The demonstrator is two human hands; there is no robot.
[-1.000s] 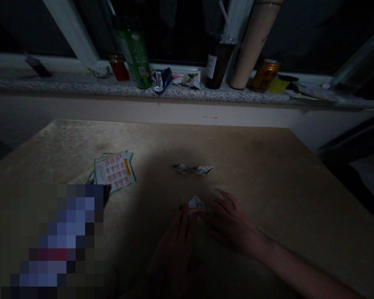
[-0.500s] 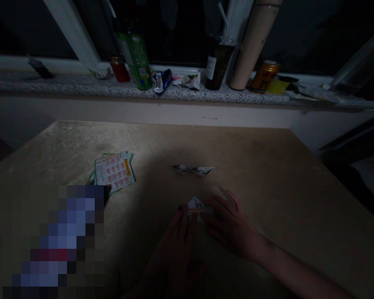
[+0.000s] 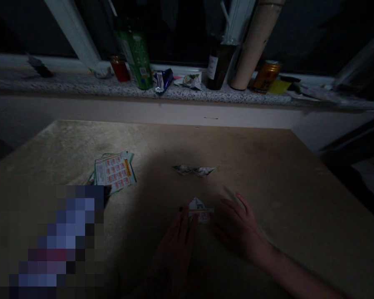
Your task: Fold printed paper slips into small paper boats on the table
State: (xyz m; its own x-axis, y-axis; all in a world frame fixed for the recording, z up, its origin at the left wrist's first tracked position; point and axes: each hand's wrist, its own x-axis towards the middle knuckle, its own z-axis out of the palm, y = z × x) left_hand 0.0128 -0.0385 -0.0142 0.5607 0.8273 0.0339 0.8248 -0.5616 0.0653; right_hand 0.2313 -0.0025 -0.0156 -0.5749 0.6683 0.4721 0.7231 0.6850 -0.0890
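Note:
A small folded piece of printed paper (image 3: 199,211) with a pointed top lies on the table in front of me. The fingers of my left hand (image 3: 177,236) are stretched out and press its left side against the tabletop. My right hand (image 3: 239,228) is at the paper's right end, fingers spread; its lower fingers are in shadow, and I cannot tell whether they touch the paper. Beyond my hands lie two folded paper triangles (image 3: 194,170), side by side with their tips close together.
A stack of printed cards (image 3: 114,171) lies at the left, beside a blurred-out blue object (image 3: 62,232). Along the granite sill (image 3: 112,89) stand a green bottle (image 3: 139,60), a dark cup with a straw (image 3: 218,66), a cardboard tube (image 3: 255,45) and an orange can (image 3: 267,77).
My right hand has slid a little to the right, away from the folded paper, and more of the paper's right end shows. My left hand stays on it.

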